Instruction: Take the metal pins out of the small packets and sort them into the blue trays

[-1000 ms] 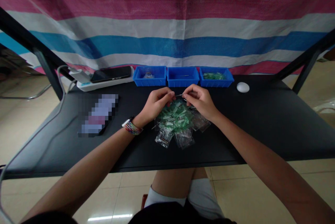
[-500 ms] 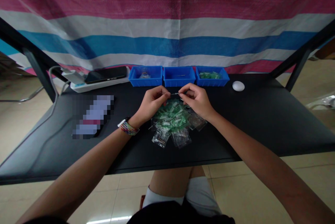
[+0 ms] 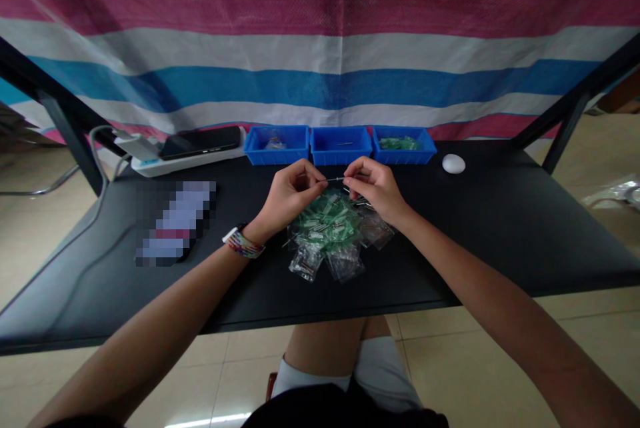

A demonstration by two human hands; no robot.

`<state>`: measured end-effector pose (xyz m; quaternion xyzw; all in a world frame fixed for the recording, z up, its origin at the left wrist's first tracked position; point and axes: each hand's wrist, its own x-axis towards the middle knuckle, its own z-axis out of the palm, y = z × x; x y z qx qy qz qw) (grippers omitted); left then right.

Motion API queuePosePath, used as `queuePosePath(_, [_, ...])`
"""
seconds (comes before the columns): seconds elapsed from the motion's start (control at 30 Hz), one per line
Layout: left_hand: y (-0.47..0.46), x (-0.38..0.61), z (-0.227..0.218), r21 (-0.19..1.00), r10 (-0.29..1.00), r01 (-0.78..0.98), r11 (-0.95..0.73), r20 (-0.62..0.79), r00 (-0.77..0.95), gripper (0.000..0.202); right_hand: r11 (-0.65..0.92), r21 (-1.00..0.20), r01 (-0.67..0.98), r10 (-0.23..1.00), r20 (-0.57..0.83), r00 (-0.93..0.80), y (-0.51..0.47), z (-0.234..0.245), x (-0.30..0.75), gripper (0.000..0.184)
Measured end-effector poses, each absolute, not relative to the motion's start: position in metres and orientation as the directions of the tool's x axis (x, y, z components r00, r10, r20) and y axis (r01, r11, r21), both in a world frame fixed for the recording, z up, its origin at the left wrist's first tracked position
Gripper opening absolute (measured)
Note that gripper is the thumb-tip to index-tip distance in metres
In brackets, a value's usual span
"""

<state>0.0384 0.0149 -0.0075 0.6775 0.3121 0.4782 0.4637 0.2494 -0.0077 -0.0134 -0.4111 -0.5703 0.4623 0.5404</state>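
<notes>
A thin metal pin [image 3: 336,179] stretches level between my two hands, above the far side of a pile. My left hand [image 3: 295,193] pinches its left end between thumb and finger. At the other end, my right hand [image 3: 374,187] closes its fingertips on it. Just below lies the pile of small green packets [image 3: 327,221] on the black table [image 3: 425,268]. Clear plastic bags [image 3: 345,263] with small parts inside lie along the pile's near and right edges. A few loose metal pins show near my right hand, partly covered by it.
Behind my hands stand three blue bins: the left bin [image 3: 277,156] holds clear packets, the middle bin [image 3: 341,156] a thin pin, the right bin [image 3: 404,156] green pieces. A white power strip [image 3: 190,163] carries a phone [image 3: 200,142]. A white rounded object [image 3: 453,164] sits at right.
Both hands have shifted very slightly while keeping hold of the pin, and the right fingers have moved a little. The whole view has drifted slightly left.
</notes>
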Motion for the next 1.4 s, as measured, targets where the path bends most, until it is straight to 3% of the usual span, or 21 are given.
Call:
queuePosePath(0.23, [0.015, 0.039, -0.007, 0.927, 0.864, -0.03, -0.373, 0.359, 0.352, 0.019, 0.296, -0.955, -0.002, 0.954, 0.296, -0.043, -0.005, -0.011, 0.253, 0.02])
queuePosePath(0.4, [0.015, 0.039, -0.008, 0.931, 0.865, -0.021, -0.364, 0.346, 0.364, 0.014, 0.406, -0.909, 0.09, 0.885, 0.416, 0.209, 0.02, -0.003, 0.268, 0.021])
queuePosePath(0.57, [0.014, 0.039, -0.007, 0.931, 0.864, -0.003, -0.365, 0.34, 0.372, 0.013, 0.307, -0.916, 0.257, 0.901, 0.367, 0.231, 0.041, -0.012, 0.291, 0.029])
queuePosePath(0.7, [0.012, 0.038, -0.004, 0.931, 0.864, 0.011, -0.366, 0.335, 0.375, 0.012, 0.305, -0.89, 0.338, 0.862, 0.409, 0.299, 0.038, -0.019, 0.301, 0.023])
queuePosePath(0.83, [0.012, 0.038, -0.004, 0.928, 0.861, 0.022, -0.371, 0.335, 0.382, 0.012, 0.348, -0.837, 0.422, 0.906, 0.417, 0.079, 0.028, -0.019, 0.296, 0.012])
queuePosePath(0.93, [0.013, 0.038, -0.005, 0.927, 0.86, 0.029, -0.374, 0.335, 0.385, 0.012, 0.397, -0.704, 0.589, 0.909, 0.388, -0.149, 0.02, -0.02, 0.287, 0.007])
queuePosePath(1.1, [0.015, 0.037, -0.008, 0.925, 0.863, 0.035, -0.377, 0.338, 0.376, 0.012, 0.358, -0.581, 0.731, 0.93, 0.292, -0.224, 0.012, -0.023, 0.276, 0.006])
queuePosePath(1.27, [0.015, 0.037, -0.008, 0.924, 0.864, 0.046, -0.379, 0.336, 0.375, 0.012, 0.379, -0.606, 0.7, 0.924, 0.292, -0.247, 0.015, -0.027, 0.274, 0.004])
queuePosePath(1.4, [0.013, 0.038, -0.007, 0.921, 0.86, 0.053, -0.387, 0.339, 0.382, 0.011, 0.328, -0.812, 0.482, 0.944, 0.269, -0.19, 0.021, -0.024, 0.275, 0.002])
